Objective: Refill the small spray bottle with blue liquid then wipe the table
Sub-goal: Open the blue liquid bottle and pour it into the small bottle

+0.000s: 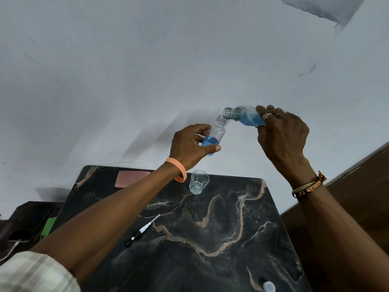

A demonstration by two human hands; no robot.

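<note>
- Small spray bottle: clear, uncapped, held tilted above the table's far edge. Blue liquid is seen in its lower part. The base is hidden by the thumb.
- Left hand: clamped round the small bottle's lower half. An orange wristband is worn.
- Larger bottle: tipped almost level, with its open neck brought just above the small bottle's mouth. Its rear half is covered by fingers and its outline is blurred. Whether liquid is passing between the mouths cannot be told.
- Right hand: clamped round the larger bottle.
- Table: dark marble pattern, cut off at the lower edge.
- Glass: upright near the far edge.
- Spray pump: laid flat, tube attached.
- Pink cloth: partly covered by the left forearm.
- White cap: cut off by the frame.
- Phone: kept off the table, at left.
</note>
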